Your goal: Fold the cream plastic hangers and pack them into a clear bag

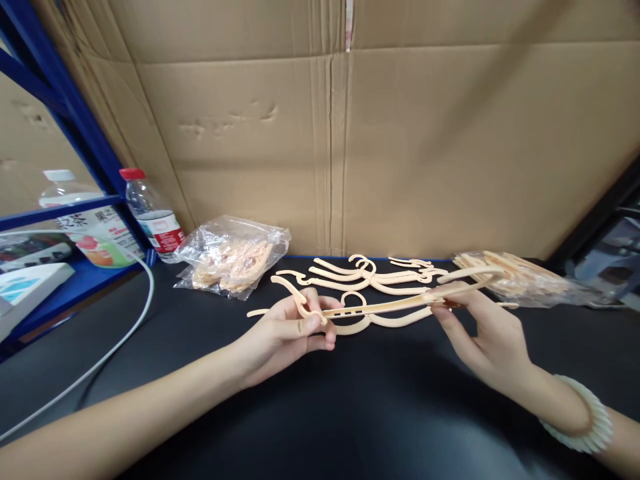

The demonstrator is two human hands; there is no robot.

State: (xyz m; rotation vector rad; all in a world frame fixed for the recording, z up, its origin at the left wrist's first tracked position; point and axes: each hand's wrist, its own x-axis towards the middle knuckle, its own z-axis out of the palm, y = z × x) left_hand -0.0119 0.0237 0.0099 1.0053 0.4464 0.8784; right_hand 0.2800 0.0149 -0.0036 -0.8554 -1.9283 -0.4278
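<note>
- Counted: two hands, two bottles [155, 220], two clear bags [230, 257] of beige parts; loose hanger pieces [400, 321] several, overlapping, exact number unreadable.
- Clasped in left hand [295, 327]: small curved piece [295, 293], at the left end of slotted strip [383, 308].
- Grasped in right hand [487, 327]: strip's right end, above worktop [320, 413].
- Long axis of strip: left to right, rising slightly rightward.
- Along worktop's far edge: cardboard [240, 147]; nearside, open room.
</note>
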